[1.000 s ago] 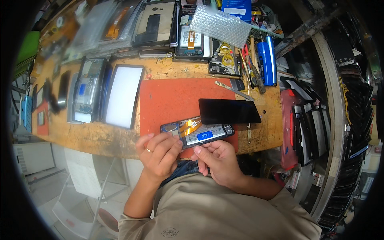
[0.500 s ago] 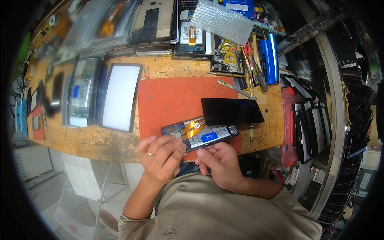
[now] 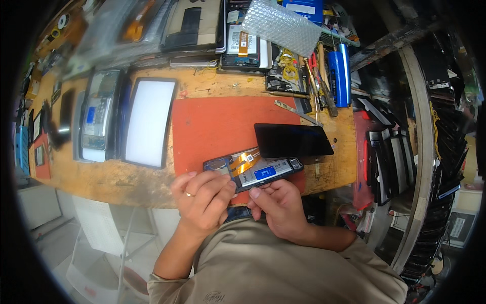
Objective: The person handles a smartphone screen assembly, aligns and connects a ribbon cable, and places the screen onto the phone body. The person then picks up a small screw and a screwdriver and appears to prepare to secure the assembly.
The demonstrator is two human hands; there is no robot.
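An opened phone (image 3: 276, 169) lies at the near edge of the red mat, its battery with a blue label and an orange flex cable (image 3: 245, 161) exposed. My left hand (image 3: 203, 199), with a ring on one finger, is closed with its fingertips on the phone's left end. At the near long edge, my right hand (image 3: 279, 206) grips the frame between thumb and bent fingers. A black phone screen (image 3: 294, 141) rests just beyond the phone, touching or overlapping its far edge. Whatever is under my fingertips is hidden.
The red mat (image 3: 212, 119) covers the middle of the wooden bench. To its left stand a white-faced panel (image 3: 149, 121) and another opened phone (image 3: 96, 119). Tweezers (image 3: 297, 112), screwdrivers and a blue cylinder (image 3: 339, 76) lie at the far right. Bubble wrap (image 3: 281, 28) covers parts behind.
My hands and the phone keep nearly the same pose. The bench things at the left sit slightly further left in the picture, as the view has shifted a little.
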